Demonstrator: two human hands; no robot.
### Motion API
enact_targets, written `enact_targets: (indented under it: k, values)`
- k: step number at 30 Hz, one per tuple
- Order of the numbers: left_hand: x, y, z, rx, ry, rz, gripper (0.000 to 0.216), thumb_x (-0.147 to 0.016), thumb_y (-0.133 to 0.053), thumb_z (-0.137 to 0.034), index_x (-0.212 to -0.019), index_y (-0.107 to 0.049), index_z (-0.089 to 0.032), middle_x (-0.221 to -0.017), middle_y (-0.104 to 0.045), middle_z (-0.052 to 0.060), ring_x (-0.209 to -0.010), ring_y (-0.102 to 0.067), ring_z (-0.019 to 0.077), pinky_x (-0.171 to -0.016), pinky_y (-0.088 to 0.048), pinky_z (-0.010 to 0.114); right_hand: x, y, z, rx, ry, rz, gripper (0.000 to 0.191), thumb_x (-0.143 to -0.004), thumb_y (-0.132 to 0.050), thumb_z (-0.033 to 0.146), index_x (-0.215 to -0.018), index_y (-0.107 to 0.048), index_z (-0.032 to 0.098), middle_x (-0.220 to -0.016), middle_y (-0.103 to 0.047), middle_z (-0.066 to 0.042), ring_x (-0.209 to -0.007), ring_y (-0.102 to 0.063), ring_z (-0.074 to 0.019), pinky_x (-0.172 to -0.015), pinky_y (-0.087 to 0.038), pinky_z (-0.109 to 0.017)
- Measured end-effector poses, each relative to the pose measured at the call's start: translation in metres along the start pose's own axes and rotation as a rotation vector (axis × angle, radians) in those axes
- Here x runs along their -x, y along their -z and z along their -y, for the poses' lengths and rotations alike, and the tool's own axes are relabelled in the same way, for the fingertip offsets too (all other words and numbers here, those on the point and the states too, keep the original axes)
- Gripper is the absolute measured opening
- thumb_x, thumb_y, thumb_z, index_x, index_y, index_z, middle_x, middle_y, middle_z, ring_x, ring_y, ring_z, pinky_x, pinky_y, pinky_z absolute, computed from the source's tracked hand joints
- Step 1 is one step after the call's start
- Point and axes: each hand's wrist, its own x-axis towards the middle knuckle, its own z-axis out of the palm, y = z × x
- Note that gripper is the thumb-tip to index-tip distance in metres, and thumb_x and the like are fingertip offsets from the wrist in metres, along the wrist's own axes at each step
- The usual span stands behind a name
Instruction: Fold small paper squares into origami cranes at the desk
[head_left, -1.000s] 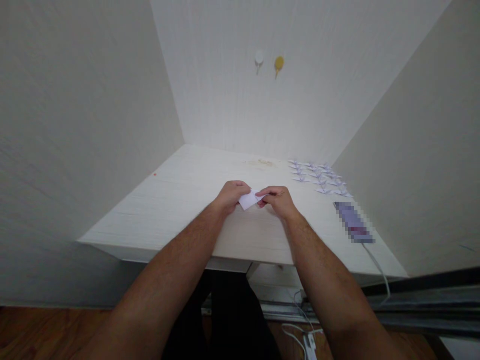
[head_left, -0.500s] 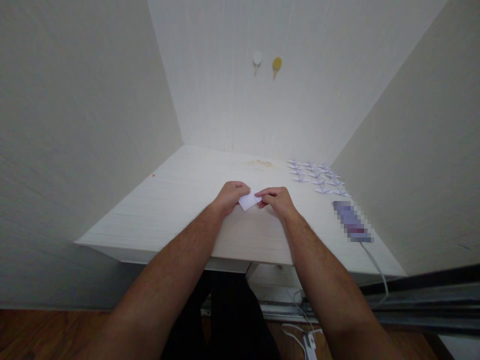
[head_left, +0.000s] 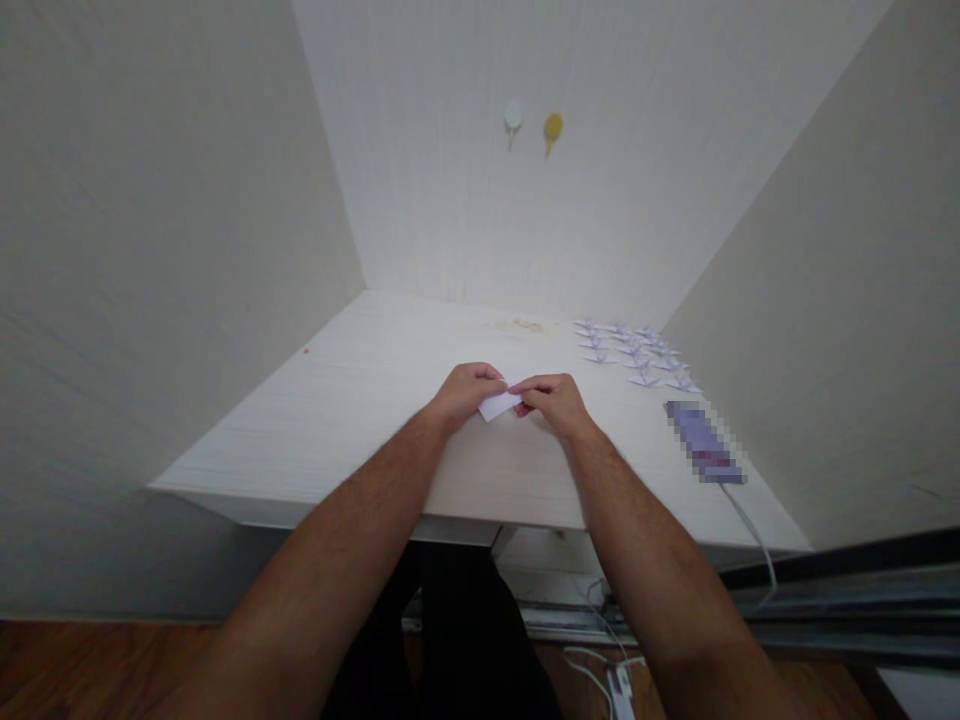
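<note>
My left hand (head_left: 463, 392) and my right hand (head_left: 553, 402) meet over the middle of a pale wooden table (head_left: 337, 420). Between them is a small folded piece of white paper (head_left: 498, 405), pinched by the fingers of both hands, low over the tabletop. Both hands are closed on it. Most of the paper is hidden by my fingers.
Several small folded paper cranes (head_left: 634, 355) stand in rows at the far right of the table. A blurred flat device (head_left: 703, 450) with a white cable (head_left: 754, 535) lies near the right edge. Two wall hooks, white (head_left: 513, 116) and yellow (head_left: 553, 127), hang above. Walls close in left and right.
My fingers have drawn closer together over the paper, so less of it shows now. The arms have hardly moved.
</note>
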Motion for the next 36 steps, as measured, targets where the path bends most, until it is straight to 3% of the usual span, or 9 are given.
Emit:
enact_targets:
  k: [5, 11, 18, 27, 36]
  values:
    - [-0.001, 0.001, 0.001, -0.071, -0.014, -0.023, 0.016, -0.059, -0.070, -0.026, -0.066, -0.063, -0.014, -0.056, -0.058, -0.001, -0.049, -0.051, 0.0103, -0.048, -0.036, 0.023, -0.001, -0.005, -0.002, -0.069, 0.035, -0.021, 0.031, -0.064, -0.068, 0.025, -0.094, -0.067, 0.015, -0.058, -0.066, 0.001, -0.049, -0.061, -0.0132, -0.049, -0.049, -0.023]
    - [0.003, 0.000, -0.004, -0.158, -0.019, 0.000, 0.014, -0.060, -0.070, -0.025, -0.066, -0.063, -0.014, -0.053, -0.057, -0.001, -0.048, -0.050, 0.0096, -0.047, -0.036, 0.022, -0.004, -0.005, -0.006, 0.069, 0.001, -0.049, 0.020, -0.069, -0.066, 0.034, -0.072, -0.064, 0.014, -0.054, -0.062, -0.001, -0.046, -0.056, -0.0111, -0.044, -0.041, -0.021]
    - [0.002, 0.000, -0.006, -0.173, -0.009, -0.031, 0.013, -0.058, -0.069, -0.024, -0.064, -0.064, -0.015, -0.051, -0.056, -0.002, -0.047, -0.049, 0.0095, -0.046, -0.035, 0.021, -0.004, -0.005, -0.005, 0.129, -0.039, -0.058, 0.018, -0.069, -0.064, 0.034, -0.070, -0.062, 0.015, -0.047, -0.056, 0.002, -0.040, -0.049, -0.0094, -0.041, -0.034, -0.020]
    - [-0.001, 0.003, -0.003, -0.166, -0.009, -0.036, 0.012, -0.059, -0.068, -0.024, -0.065, -0.064, -0.015, -0.053, -0.057, -0.001, -0.047, -0.049, 0.0097, -0.045, -0.034, 0.022, -0.005, -0.002, -0.004, 0.042, -0.112, -0.001, 0.025, -0.067, -0.070, 0.039, -0.065, -0.059, 0.016, -0.046, -0.056, 0.002, -0.038, -0.046, -0.0080, -0.038, -0.033, -0.020]
    - [-0.005, 0.009, 0.000, -0.128, -0.026, -0.085, 0.014, -0.058, -0.070, -0.025, -0.065, -0.064, -0.015, -0.054, -0.057, -0.002, -0.047, -0.048, 0.0092, -0.045, -0.033, 0.022, -0.005, 0.005, -0.007, 0.043, -0.113, -0.074, 0.030, -0.067, -0.072, 0.042, -0.060, -0.057, 0.017, -0.049, -0.059, 0.000, -0.039, -0.046, -0.0085, -0.038, -0.033, -0.020]
